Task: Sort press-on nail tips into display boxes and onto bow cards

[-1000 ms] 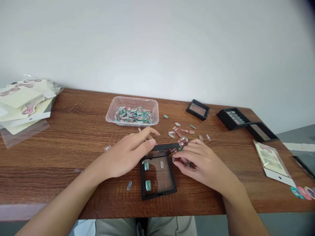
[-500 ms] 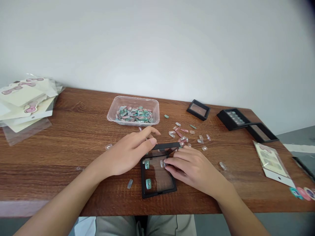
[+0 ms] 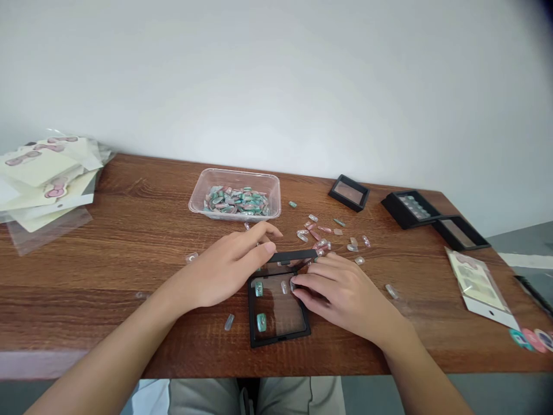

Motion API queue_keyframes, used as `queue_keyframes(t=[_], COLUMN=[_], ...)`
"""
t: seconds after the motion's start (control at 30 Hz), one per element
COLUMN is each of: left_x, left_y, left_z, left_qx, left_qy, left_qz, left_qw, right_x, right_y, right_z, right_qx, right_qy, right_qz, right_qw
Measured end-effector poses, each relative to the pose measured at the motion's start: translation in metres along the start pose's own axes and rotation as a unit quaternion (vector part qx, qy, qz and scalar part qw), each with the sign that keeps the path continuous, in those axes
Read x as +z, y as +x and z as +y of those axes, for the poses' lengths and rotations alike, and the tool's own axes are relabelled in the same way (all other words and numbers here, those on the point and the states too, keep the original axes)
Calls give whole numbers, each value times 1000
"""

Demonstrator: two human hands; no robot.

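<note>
A flat black hinged display box (image 3: 280, 341) with clear film panels lies before me, its lid raised. My left hand (image 3: 228, 268) holds the lid's left edge, thumb towards me, the other fingers partly hidden behind. Two green press-on nails (image 3: 261, 322) lie on the film along the left side, and a clear nail (image 3: 284, 287) lies near the hinge. My right hand (image 3: 334, 291) pinches a small press-on nail (image 3: 292, 284) between thumb and index finger, just right of the clear one. The fingers cover most of it.
A clear plastic tub (image 3: 235, 216) of mixed nails stands behind, with loose nails (image 3: 314, 235) scattered right of it. Black boxes (image 3: 349, 193) stand at the back right. Packaged cards lie left (image 3: 52, 178) and right (image 3: 479, 288). Round stickers (image 3: 533, 340) sit near the right edge.
My right thumb and index finger have shifted slightly right on the film with the pinched nail. The left hand stays in place at the lid.
</note>
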State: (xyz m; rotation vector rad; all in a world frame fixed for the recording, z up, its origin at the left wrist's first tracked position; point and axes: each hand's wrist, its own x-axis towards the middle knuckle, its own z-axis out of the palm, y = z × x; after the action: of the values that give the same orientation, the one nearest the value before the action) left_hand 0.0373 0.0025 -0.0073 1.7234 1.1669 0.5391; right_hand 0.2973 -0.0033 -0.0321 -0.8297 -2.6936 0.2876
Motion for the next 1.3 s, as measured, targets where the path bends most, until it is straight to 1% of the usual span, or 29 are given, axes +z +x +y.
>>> queue_keyframes(t=[0.3, 0.57, 0.83, 1.17, 1.3], left_x=[0, 1, 0, 0, 0], left_y=[-1, 0, 0, -1, 0], left_z=[1, -1, -1, 0, 0], left_qx=[-3, 4, 4, 2, 3], left_qy=[0, -2, 0, -1, 1], left_qz=[-2, 3, 4, 4, 4], left_qw=[1000, 1000, 1000, 1000, 1000], right_x=[-2, 0, 8, 11, 13], right_y=[0, 1, 5, 5, 6], right_z=[-2, -4, -7, -6, -6], right_qx=[4, -12, -18, -10, -14], right_qy=[2, 24, 3, -18, -23], right_qz=[-1, 18, 30, 25, 35], right_qw=[1000, 999, 999, 999, 999])
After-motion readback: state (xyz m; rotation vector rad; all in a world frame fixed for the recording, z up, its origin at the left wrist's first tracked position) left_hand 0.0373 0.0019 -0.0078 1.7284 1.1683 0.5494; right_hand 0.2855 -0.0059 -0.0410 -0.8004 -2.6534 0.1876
